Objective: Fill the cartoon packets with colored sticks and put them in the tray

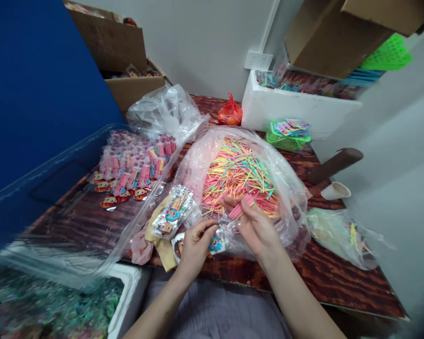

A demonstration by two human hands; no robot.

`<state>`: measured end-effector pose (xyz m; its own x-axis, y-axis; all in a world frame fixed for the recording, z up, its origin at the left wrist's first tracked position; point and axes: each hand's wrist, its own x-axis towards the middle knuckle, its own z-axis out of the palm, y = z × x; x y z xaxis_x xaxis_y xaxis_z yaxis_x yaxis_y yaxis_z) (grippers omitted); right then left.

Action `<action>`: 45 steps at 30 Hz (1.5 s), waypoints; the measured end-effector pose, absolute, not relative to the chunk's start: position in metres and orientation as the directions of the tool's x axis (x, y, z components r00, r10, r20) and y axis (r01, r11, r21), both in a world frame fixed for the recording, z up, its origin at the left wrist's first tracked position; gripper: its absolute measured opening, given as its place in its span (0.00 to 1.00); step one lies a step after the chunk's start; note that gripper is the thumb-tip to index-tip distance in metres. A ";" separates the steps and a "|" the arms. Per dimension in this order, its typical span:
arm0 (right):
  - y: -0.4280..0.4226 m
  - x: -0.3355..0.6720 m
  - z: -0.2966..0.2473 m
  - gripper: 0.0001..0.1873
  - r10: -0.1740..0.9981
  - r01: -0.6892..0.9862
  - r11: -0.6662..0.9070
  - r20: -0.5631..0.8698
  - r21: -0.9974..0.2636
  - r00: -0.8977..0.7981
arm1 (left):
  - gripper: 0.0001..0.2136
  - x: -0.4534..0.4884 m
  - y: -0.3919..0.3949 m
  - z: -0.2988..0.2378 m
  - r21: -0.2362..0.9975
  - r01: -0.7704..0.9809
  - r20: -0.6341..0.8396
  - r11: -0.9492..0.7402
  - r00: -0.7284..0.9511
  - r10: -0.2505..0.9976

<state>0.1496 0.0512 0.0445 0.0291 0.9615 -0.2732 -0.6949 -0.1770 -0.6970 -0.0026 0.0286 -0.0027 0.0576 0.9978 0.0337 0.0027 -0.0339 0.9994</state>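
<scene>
The left hand is over a packet that lies at the table's near edge. Its thumb and forefinger are brought together, but the view is small there, and I cannot tell if they pinch the packet's film. To the right of it, the right hand is half closed, palm turned up, and holds a bundle of pink sticks between thumb and fingers. The bundle is just in front of the loose sticks, and the packet is between the two hands.

Now the containers, from the left. A white foam box at the lower left holds small greenish pieces, rather blurred. Behind, a carton contains packets with printed heads. A large clear bag stands open in the middle of the table, full of pink, yellow and green sticks. Behind it, a knotted red bag has something orange inside. Farther right, a white tub is filled with packets, and a green basket carries printed cards. A paper cup is beside a small bag with a few yellow sticks.
</scene>
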 end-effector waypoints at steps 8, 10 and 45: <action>0.038 0.144 0.064 0.12 0.956 -0.458 -0.273 -0.291 -0.846 -0.032 | 0.09 -0.004 0.025 0.004 0.961 0.149 0.218 -0.233 0.113 0.969; 0.039 0.145 0.068 0.13 0.949 -0.452 -0.308 -0.301 -0.837 -0.090 | 0.09 -0.004 0.025 0.005 0.948 0.174 0.248 -0.266 0.120 0.961; -0.033 0.139 -0.017 0.08 0.961 0.908 0.261 0.001 -0.327 -0.276 | 0.15 -0.020 0.048 -0.025 0.878 -0.458 -0.236 0.135 -0.169 0.957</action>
